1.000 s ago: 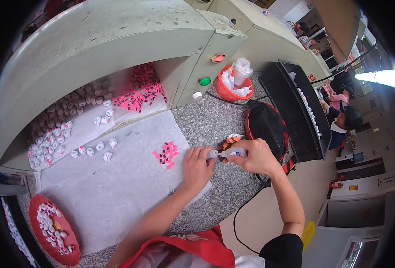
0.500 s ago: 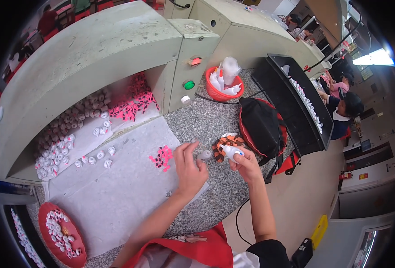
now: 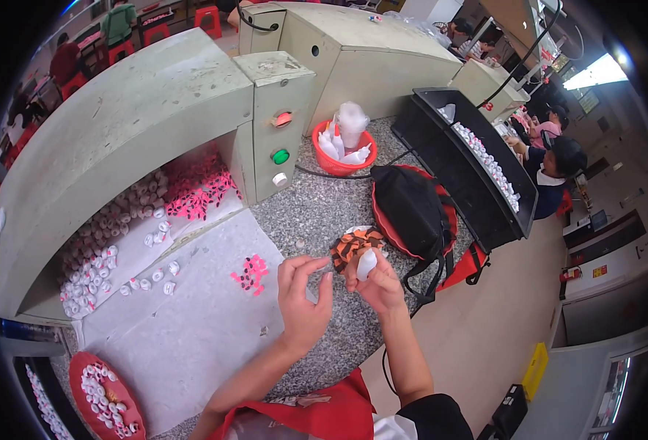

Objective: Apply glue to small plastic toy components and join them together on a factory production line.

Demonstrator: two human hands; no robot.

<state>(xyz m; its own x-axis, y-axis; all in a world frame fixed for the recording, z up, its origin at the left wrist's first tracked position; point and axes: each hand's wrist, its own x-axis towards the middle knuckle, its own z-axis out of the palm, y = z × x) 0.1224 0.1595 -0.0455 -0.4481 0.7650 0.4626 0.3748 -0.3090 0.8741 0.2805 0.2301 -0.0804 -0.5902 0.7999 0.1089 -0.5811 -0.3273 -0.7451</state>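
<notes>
My right hand (image 3: 380, 284) grips a small white squeeze bottle (image 3: 366, 265), its rounded end up between thumb and fingers. Facing it, my left hand (image 3: 303, 302) is open, thumb and fingers apart with nothing visible between them. Just beyond both hands lies an orange and black patterned cloth (image 3: 346, 248). Small pink pieces with dark spots (image 3: 249, 276) lie in a loose cluster on the white sheet (image 3: 192, 323), left of my left hand.
Several white rounded parts (image 3: 89, 279) and pink pieces (image 3: 196, 192) fill the machine's opening (image 3: 170, 95). A red basket (image 3: 344, 167) holds white bottles. A black bag (image 3: 412, 209), a black tray (image 3: 478, 176) and a red plate (image 3: 82, 381) stand around. Other people work at the right.
My right hand has moved left, toward my left hand, and turned the bottle more upright. A small translucent piece beside my left fingers no longer shows. The whole view has shifted slightly.
</notes>
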